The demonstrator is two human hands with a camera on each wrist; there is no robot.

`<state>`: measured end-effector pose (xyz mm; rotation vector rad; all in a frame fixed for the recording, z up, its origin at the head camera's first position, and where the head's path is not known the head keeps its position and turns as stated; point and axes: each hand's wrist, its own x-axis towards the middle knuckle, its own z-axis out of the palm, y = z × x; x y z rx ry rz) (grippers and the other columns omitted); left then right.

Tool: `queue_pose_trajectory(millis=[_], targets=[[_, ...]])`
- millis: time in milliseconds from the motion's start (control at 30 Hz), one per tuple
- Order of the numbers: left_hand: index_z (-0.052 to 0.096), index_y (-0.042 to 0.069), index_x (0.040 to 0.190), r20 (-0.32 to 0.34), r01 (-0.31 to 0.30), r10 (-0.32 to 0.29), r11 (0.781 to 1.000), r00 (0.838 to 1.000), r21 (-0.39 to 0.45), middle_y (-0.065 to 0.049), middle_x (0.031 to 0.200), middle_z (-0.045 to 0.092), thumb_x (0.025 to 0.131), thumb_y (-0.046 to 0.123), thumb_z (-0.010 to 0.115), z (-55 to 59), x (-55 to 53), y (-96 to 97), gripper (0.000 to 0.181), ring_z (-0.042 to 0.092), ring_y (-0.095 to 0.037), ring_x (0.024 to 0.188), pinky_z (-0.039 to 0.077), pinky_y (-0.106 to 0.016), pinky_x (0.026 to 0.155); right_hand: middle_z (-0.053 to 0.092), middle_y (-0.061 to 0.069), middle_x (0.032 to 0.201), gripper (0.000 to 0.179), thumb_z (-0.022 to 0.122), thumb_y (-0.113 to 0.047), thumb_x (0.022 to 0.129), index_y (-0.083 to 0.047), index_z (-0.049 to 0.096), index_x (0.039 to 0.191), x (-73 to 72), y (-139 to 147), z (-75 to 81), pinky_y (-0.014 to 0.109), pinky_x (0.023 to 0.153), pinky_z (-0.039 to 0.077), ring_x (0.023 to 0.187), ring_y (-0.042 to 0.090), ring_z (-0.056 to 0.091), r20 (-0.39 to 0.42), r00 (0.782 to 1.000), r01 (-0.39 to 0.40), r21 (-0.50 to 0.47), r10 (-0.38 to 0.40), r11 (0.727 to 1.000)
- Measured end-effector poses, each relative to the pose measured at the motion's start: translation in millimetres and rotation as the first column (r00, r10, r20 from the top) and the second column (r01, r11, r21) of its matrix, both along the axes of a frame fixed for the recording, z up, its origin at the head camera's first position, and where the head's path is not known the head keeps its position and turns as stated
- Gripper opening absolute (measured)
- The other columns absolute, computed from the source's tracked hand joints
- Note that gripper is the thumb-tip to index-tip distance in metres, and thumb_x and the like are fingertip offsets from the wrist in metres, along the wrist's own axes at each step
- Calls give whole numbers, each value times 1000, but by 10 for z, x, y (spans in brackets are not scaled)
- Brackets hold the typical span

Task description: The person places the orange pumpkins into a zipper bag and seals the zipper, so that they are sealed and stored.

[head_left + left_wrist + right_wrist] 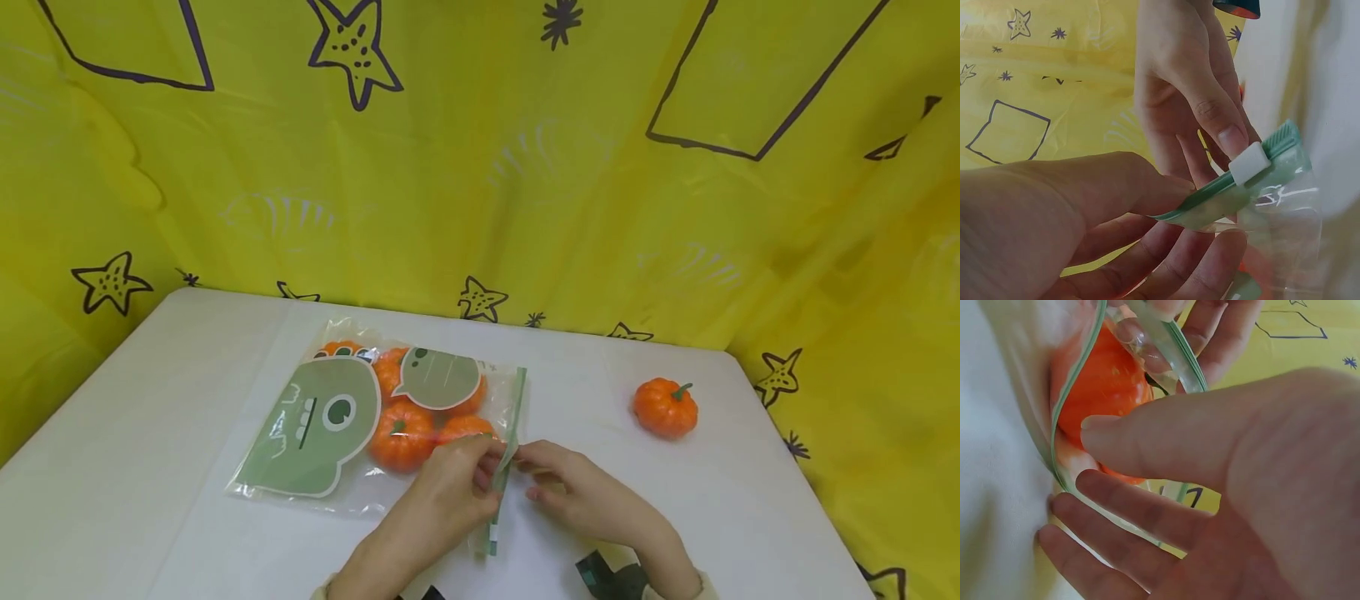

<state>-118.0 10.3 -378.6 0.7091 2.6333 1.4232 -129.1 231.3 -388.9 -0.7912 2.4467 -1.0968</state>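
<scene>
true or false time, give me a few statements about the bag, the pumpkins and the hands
1. Both hands are at the green zip strip of the plastic bag. True: the left hand and the right hand meet there.
2. The bag holds no pumpkins. False: several orange pumpkins lie inside it.
3. One loose pumpkin sits on the white table, to the right of the bag. True.
4. The zip strip has a white slider. True, by the left wrist view.
5. The bag is printed with a red car. False: it shows a green cartoon dinosaur head.
</scene>
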Motion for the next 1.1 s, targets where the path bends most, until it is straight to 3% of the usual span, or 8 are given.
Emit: queue_pose_trajectory(millis=[133, 367, 500, 600, 700, 833, 933, 1100], targets=[[66, 5, 107, 17, 14, -14, 1000, 1000, 13, 0, 93, 66, 73, -5, 71, 4, -8, -2, 37, 59, -4, 78, 53, -18, 72, 63, 5, 129, 37, 60, -9, 97, -13, 57, 133, -8, 12, 12, 44, 99, 52, 118, 26, 60, 4, 1000, 7, 30, -7, 1000], [66, 4, 110, 10, 22, -23, 999, 1000, 37, -2, 94, 65, 74, -6, 71, 7, -4, -5, 38, 59, -5, 80, 53, -19, 73, 64, 6, 124, 35, 60, -8, 95, -12, 57, 129, -11, -5, 8, 42, 97, 52, 111, 26, 60, -117, 993, -26, 59, 33, 998], [65, 4, 109, -6, 14, -14, 1000, 1000, 22, -1, 93, 64, 75, -5, 72, 8, -8, -17, 36, 60, -7, 81, 53, -19, 74, 62, 2, 127, 37, 62, -7, 94, -15, 57, 129, -24, -20, 11, 42, 101, 50, 114, 23, 59, -126, 991, -32, 113, 46, 993], [65, 4, 108, -5, 14, -14, 1000, 1000, 15, -2, 93, 64, 75, -4, 73, 13, -14, -18, 36, 60, -8, 81, 54, -20, 74, 61, 0, 130, 40, 62, -11, 94, -18, 56, 133, -41, 21, 33, 44, 101, 50, 116, 22, 59, -81, 997, 15, 125, -5, 992], [65, 3, 108, -5, 13, -13, 1000, 1000, 9, -2, 93, 64, 74, -4, 74, 9, -22, -8, 36, 60, -9, 81, 53, -21, 73, 62, 3, 129, 40, 62, -12, 95, -18, 57, 134, -73, 123, 55, 44, 96, 53, 114, 24, 61, -64, 991, 125, 112, -119, 986], [65, 2, 108, 6, 7, -7, 1000, 1000, -3, -2, 93, 64, 74, -4, 72, -3, -18, 6, 35, 58, -8, 80, 53, -21, 74, 63, 9, 128, 35, 62, -9, 94, -10, 60, 130, -116, 287, 82, 47, 94, 54, 114, 30, 61, -119, 940, 331, 86, -320, 940], [65, 1, 108, 23, 6, -6, 1000, 1000, -1, -1, 93, 63, 75, -5, 70, -6, -7, 15, 34, 57, -8, 80, 53, -20, 74, 61, 14, 129, 34, 62, -7, 94, -6, 61, 128, -129, 401, 109, 52, 96, 52, 116, 35, 60, -203, 876, 457, 62, -437, 887], [64, 2, 108, 48, 15, -15, 1000, 999, 7, -1, 92, 63, 75, -5, 69, 3, 10, 26, 33, 55, -7, 79, 52, -20, 73, 59, 19, 129, 33, 61, -9, 95, -2, 59, 127, -110, 546, 155, 60, 97, 48, 117, 41, 56, -340, 764, 598, 55, -548, 800]])
